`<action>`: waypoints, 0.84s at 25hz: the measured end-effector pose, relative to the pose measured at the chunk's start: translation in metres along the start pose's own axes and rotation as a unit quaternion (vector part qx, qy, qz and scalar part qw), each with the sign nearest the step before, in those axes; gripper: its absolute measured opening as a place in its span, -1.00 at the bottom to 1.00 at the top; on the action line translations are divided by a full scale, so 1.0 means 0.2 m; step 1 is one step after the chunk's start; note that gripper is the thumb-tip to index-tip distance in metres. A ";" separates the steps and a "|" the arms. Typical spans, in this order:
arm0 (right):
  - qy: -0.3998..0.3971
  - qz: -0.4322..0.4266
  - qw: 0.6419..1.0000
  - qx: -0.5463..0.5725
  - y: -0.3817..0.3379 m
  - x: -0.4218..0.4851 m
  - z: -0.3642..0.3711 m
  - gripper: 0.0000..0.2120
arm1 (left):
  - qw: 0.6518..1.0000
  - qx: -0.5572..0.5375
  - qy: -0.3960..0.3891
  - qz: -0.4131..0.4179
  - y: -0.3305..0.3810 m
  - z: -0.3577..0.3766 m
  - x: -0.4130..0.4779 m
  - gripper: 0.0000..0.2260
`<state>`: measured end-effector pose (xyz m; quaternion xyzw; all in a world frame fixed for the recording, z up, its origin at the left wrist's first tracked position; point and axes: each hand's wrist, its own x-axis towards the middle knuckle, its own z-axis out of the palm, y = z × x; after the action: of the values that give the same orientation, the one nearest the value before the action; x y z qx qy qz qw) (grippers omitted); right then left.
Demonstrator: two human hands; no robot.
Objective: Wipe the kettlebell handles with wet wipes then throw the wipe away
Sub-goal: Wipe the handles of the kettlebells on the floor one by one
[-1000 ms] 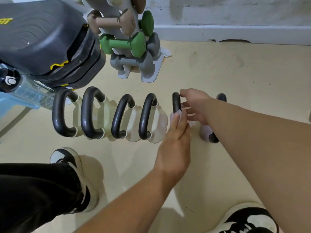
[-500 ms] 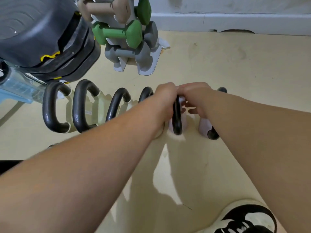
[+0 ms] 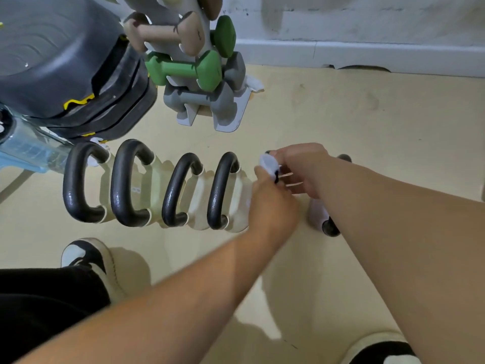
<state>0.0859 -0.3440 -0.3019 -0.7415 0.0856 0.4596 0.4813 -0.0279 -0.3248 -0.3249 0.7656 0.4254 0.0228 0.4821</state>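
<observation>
Several pale kettlebells with black handles stand in a row on the floor; the nearest uncovered handle [image 3: 220, 190] is just left of my hands. My left hand [image 3: 270, 203] covers the fifth kettlebell's handle and presses a white wet wipe [image 3: 269, 164] against its top. My right hand [image 3: 299, 169] meets it from the right, fingers closed over the same handle and pinching the wipe. Only a sliver of that black handle shows between the hands. A sixth kettlebell [image 3: 328, 222] stands behind my right forearm, mostly hidden.
A white rack of dumbbells [image 3: 207, 69] stands behind the row, near the wall skirting. A dark stacked step platform [image 3: 65, 74] and a clear bottle [image 3: 29, 148] are at the left. My two black-and-white shoes [image 3: 86, 258] frame the beige floor.
My left arm has drawn back and lower from the handle's top. The white wipe now shows between both hands at the top of the fifth handle. The view shifted slightly down.
</observation>
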 end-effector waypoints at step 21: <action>0.044 0.025 0.997 0.060 0.01 0.03 -0.03 -0.77 | 0.792 0.515 -0.078 0.319 -0.14 -0.06 0.05 -0.48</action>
<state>0.0918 -0.3487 -0.3076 -0.7285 0.1528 0.4321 0.5092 -0.0439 -0.3036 -0.3425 0.9919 0.0671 -0.1066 0.0137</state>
